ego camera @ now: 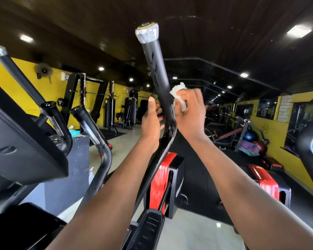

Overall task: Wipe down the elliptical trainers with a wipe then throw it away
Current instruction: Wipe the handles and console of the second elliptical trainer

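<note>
A tall black handlebar (156, 69) of the elliptical trainer rises in the middle of the head view, capped by a silver end (147, 32). My right hand (190, 112) is closed on a crumpled white wipe (179, 94) and presses it against the right side of the bar at its bend. On the bar's left side my left hand (152, 121) has its thumb up and its fingers spread, touching or nearly touching the bar. The trainer's red and black body (163, 179) and a black pedal (148, 230) lie below my arms.
The console (22, 141) and inner grips (87, 121) of the trainer fill the left. A second red machine (266, 181) stands at the right. Yellow walls, weight racks (79, 98), benches and exercise balls (249, 136) line the gym beyond.
</note>
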